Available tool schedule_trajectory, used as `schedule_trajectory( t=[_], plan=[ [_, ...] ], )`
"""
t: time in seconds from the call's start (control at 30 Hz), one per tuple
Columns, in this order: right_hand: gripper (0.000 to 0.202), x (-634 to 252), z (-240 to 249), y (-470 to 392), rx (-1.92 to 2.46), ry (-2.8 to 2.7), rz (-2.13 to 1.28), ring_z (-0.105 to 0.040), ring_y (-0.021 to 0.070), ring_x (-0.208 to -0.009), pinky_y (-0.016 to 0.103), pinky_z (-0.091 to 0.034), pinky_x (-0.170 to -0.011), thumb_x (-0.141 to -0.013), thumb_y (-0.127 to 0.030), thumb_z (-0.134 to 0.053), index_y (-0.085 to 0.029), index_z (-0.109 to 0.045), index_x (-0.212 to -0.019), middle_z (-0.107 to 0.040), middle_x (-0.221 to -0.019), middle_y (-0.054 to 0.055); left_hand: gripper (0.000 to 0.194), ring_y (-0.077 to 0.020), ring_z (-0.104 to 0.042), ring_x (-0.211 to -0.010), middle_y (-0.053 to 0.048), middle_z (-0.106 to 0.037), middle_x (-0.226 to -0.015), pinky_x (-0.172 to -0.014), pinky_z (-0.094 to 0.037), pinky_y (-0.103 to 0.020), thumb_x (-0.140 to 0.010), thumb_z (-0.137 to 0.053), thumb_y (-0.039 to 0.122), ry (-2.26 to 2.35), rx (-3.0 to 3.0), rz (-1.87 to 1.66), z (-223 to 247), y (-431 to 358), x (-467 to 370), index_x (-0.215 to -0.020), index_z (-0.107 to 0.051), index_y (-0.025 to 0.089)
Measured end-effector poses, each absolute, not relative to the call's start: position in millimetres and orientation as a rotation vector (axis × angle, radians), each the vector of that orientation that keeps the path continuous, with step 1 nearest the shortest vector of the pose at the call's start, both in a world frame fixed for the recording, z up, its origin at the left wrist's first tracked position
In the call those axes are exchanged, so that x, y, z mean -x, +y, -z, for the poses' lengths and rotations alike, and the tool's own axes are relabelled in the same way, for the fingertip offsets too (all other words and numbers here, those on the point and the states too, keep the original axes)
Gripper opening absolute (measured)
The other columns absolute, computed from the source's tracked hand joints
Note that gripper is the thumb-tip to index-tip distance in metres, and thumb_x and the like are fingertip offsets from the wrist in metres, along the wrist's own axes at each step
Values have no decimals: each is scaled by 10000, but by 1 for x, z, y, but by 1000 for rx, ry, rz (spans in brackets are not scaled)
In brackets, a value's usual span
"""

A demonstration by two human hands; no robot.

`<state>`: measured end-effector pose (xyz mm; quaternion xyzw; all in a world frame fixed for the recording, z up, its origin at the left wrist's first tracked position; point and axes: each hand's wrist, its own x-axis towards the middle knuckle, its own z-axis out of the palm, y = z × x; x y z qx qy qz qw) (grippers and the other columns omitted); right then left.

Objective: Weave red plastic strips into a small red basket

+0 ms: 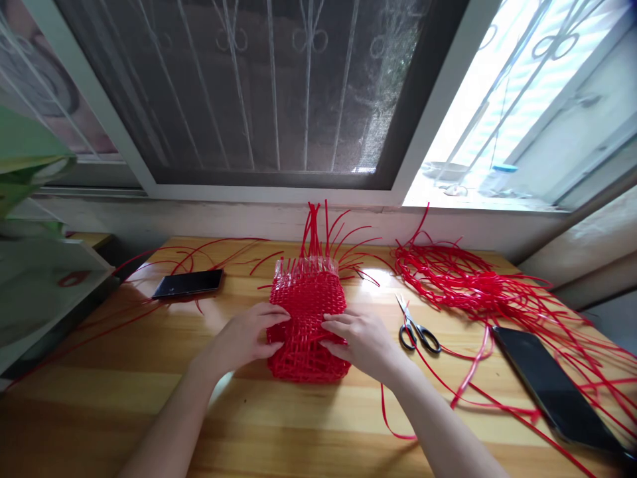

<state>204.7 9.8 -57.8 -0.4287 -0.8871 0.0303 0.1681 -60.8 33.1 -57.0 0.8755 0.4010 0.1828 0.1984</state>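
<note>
A red woven piece [307,292] made of plastic strips lies on the wooden table in the middle of the head view, with loose strip ends fanning out from its far edge. My left hand [253,335] touches its left side, thumb and fingers apart and bent over the edge. On the right side rests my right hand [361,338], its fingers spread over the weave and a strip near the fingertips. Neither hand is closed round the piece. To the right of my right hand lie scissors [414,326] with black handles, their blades slightly apart.
A tangled heap of red strips [458,282] covers the table's back right. A dark phone [552,385] lies at the right, another phone [189,284] at the left among loose strips. Behind the wooden table [249,425] stands a barred window [279,192].
</note>
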Motion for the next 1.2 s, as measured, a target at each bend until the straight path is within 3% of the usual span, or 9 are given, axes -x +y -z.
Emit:
schedule_trajectory(
  t=[0.2, 0.83, 1.07, 1.2],
  plan=[
    [157, -205, 59, 10, 1185, -2519, -36, -689, 230, -831, 319, -506, -716, -869, -298, -668, -181, -742, -943, -759, -979, 62, 397, -236, -631, -1164, -76, -675, -1262, -1029, -511, -415, -822, -703, 240, 1121, -2477, -513, 57, 33, 64, -1216, -661, 243],
    [119, -201, 60, 9, 1170, -2538, -4, -670, 200, -724, 311, -480, -664, -890, -233, -626, -185, -734, -912, -755, -840, 24, 399, -250, -661, -1112, -97, -706, -1207, -994, -538, -437, -766, -680, 104, 1106, -2540, -555, 66, 35, 54, -1154, -689, 197],
    [117, -203, 60, 8, 1110, -2486, -49, -685, 200, -790, 314, -511, -720, -892, -237, -636, -192, -728, -949, -759, -928, 29, 321, -212, -648, -1129, -56, -683, -1228, -1007, -532, -381, -825, -620, 150, 1142, -2467, -581, 55, 31, 64, -1124, -700, 239],
    [234, -212, 57, 12, 1108, -2287, -123, -664, 204, -852, 317, -520, -750, -889, -385, -643, -195, -721, -1002, -720, -987, 73, 539, -250, -518, -1311, -43, -537, -1419, -1119, -425, -458, -813, -599, 144, 1229, -2250, -580, 53, 32, 85, -1325, -556, 306]
  ],
)
